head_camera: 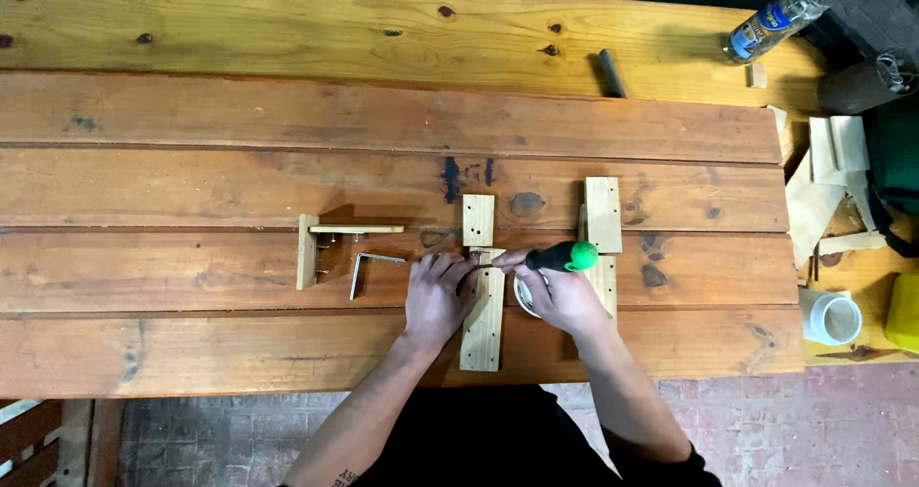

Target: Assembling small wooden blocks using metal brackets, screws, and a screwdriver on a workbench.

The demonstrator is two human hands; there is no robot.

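My right hand (565, 298) grips a screwdriver with a black and green handle (567, 256), its tip pointing left at the top of a long pale wood strip (483, 322). My left hand (437, 294) rests beside that strip, fingers pinched at the tip where a small screw may sit; I cannot see it clearly. A short wood block (478, 219) lies just above the strip. A white round container (524, 296) is partly hidden under my right hand.
An L-shaped wooden assembly (308, 250) and a metal hex key (362, 269) lie to the left. More wood pieces (603, 214) sit to the right. A plastic bottle (777, 16), a white cup (829, 317) and wood offcuts (835, 152) are at the right side.
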